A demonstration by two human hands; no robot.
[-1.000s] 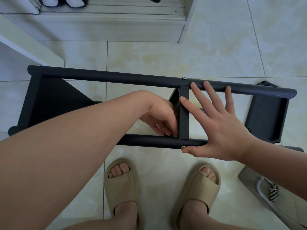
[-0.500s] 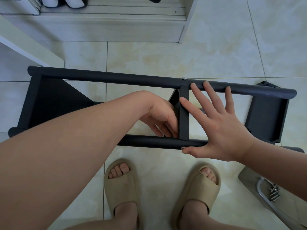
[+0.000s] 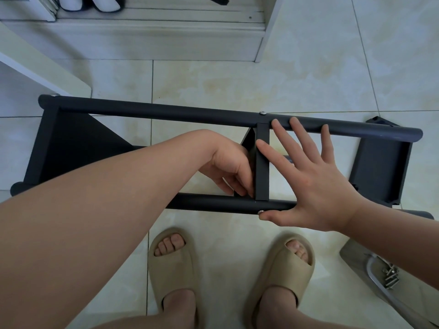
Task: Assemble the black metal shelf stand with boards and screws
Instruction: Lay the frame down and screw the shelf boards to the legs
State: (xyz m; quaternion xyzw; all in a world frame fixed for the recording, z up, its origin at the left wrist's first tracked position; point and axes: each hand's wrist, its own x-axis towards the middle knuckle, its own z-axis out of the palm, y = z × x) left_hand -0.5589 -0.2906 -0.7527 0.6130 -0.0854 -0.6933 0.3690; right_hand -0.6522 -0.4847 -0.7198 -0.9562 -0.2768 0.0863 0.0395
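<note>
The black metal shelf stand (image 3: pixel 166 113) lies on its side on the tiled floor, its two long tubes running left to right. A black middle board (image 3: pixel 262 162) spans the tubes, with a silver screw head (image 3: pixel 262 113) above it on the far tube. My left hand (image 3: pixel 231 168) reaches between the tubes, its curled fingers gripping the left face of that board. Spread flat, my right hand (image 3: pixel 311 179) presses the board's right side and both tubes, thumb beside a screw (image 3: pixel 261 212) in the near tube. Black boards sit at the left end (image 3: pixel 71 138) and right end (image 3: pixel 380 169).
My feet in beige slippers (image 3: pixel 173 264) stand just in front of the stand. At the lower right, a grey tray (image 3: pixel 351 252) holds several loose screws (image 3: pixel 389 277). A white cabinet base (image 3: pixel 142 39) lies at the back and a white panel edge (image 3: pixel 45 70) at the left.
</note>
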